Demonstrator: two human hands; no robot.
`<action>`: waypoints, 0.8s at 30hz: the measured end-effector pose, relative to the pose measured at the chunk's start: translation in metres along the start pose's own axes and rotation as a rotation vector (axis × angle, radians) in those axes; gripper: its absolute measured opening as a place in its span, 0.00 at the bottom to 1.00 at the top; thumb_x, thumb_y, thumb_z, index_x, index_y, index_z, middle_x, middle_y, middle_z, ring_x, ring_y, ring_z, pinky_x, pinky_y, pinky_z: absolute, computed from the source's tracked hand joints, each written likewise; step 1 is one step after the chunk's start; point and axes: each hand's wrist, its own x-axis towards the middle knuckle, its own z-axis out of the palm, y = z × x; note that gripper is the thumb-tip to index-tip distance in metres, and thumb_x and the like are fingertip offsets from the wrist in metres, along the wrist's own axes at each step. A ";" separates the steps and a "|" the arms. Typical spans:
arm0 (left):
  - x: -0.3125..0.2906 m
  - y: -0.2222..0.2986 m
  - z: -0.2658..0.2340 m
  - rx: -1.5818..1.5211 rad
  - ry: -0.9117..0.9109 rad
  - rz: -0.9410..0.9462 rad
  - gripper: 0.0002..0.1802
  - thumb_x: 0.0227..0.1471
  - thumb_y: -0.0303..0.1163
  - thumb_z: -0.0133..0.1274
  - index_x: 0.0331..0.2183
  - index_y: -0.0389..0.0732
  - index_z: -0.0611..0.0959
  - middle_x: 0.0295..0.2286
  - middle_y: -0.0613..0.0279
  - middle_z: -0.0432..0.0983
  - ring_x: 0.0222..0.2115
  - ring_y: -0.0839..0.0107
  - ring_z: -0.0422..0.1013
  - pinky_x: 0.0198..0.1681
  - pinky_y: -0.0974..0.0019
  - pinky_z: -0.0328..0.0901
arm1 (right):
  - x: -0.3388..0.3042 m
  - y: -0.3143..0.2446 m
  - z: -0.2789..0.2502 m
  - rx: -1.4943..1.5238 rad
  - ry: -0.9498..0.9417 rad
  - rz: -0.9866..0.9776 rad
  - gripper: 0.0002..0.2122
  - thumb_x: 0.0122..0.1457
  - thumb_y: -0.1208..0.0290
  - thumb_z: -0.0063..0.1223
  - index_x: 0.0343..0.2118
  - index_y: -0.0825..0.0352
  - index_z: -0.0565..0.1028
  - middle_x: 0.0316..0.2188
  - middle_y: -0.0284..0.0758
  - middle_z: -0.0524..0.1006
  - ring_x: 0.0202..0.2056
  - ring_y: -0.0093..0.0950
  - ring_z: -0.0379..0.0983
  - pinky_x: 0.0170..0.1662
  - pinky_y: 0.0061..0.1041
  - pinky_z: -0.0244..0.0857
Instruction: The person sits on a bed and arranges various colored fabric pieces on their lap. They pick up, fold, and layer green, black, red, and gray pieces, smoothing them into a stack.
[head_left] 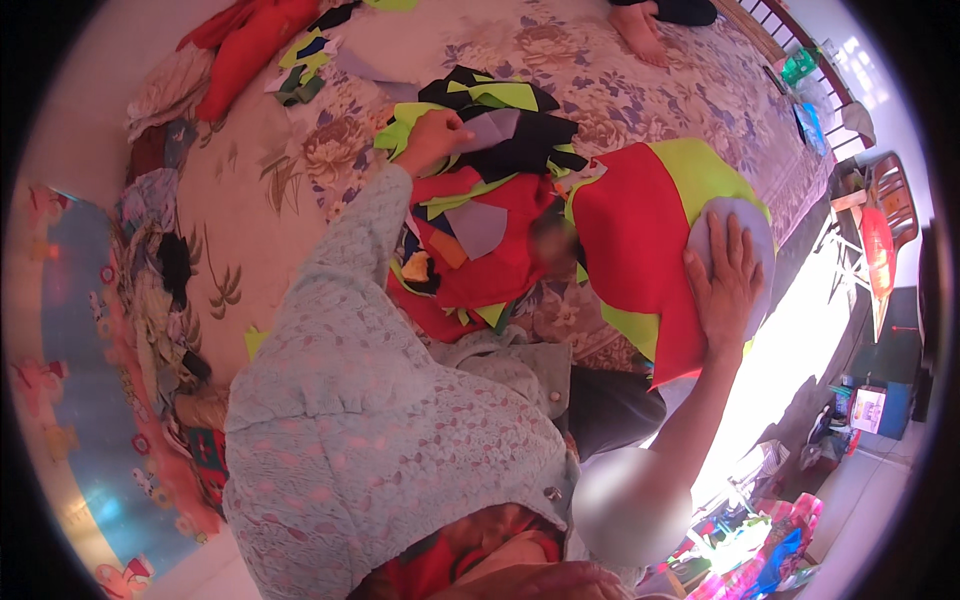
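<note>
My left hand [432, 140] reaches over a heap of cloth pieces, its fingers drawn together at the edge of a grey cloth piece [492, 128]. Under and around that piece lie black cloth [530, 150] and lime-green scraps. Nearer to me, red cloth pieces [500, 280] are piled with another grey piece [476, 228] and an orange one on top. My right hand [727, 275] lies flat, fingers spread, on a rounded grey cloth piece [712, 222]. Beneath it is a larger red cloth piece [635, 220] with lime-green cloth [705, 170] along its edges.
All this rests on a flowered bedspread [330, 150]. Red cloth [250, 60] and small scraps [305, 70] lie at the far left. Another person's bare foot [640, 35] shows at the far edge. Crumpled clothes [160, 270] line the left side; a wooden chair [890, 195] stands right.
</note>
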 end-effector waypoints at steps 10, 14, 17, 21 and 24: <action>0.011 0.101 -0.062 -0.978 -0.216 -0.064 0.13 0.55 0.38 0.55 0.34 0.37 0.80 0.29 0.67 0.77 0.27 0.79 0.72 0.31 0.75 0.67 | -0.002 0.000 0.001 0.048 0.033 0.011 0.29 0.57 0.44 0.47 0.61 0.46 0.63 0.64 0.31 0.57 0.66 0.35 0.47 0.65 0.48 0.32; -0.002 0.177 -0.057 -1.018 -0.286 0.129 0.12 0.55 0.36 0.55 0.35 0.37 0.80 0.29 0.67 0.77 0.29 0.80 0.72 0.33 0.75 0.67 | -0.002 0.000 0.002 0.067 0.051 0.008 0.29 0.56 0.44 0.47 0.61 0.46 0.64 0.64 0.32 0.58 0.65 0.36 0.48 0.65 0.48 0.33; -0.008 0.232 -0.047 -0.965 -0.345 0.343 0.11 0.55 0.36 0.56 0.34 0.37 0.79 0.28 0.69 0.75 0.29 0.82 0.70 0.34 0.75 0.66 | -0.002 0.000 0.002 0.058 0.064 0.013 0.29 0.57 0.43 0.46 0.60 0.46 0.64 0.64 0.32 0.59 0.65 0.36 0.49 0.65 0.49 0.33; 0.000 0.273 -0.018 -0.506 -0.362 0.853 0.11 0.56 0.36 0.54 0.32 0.38 0.76 0.34 0.65 0.76 0.31 0.83 0.69 0.38 0.75 0.65 | -0.003 -0.002 -0.002 0.071 0.078 0.014 0.29 0.57 0.41 0.44 0.60 0.47 0.65 0.63 0.32 0.59 0.65 0.37 0.49 0.64 0.49 0.34; -0.023 0.290 0.006 -0.642 -0.535 0.768 0.10 0.56 0.36 0.54 0.32 0.38 0.75 0.34 0.65 0.74 0.32 0.83 0.67 0.39 0.74 0.63 | -0.004 0.002 0.001 0.046 0.059 0.011 0.29 0.56 0.42 0.45 0.59 0.50 0.66 0.64 0.32 0.59 0.65 0.36 0.49 0.65 0.48 0.34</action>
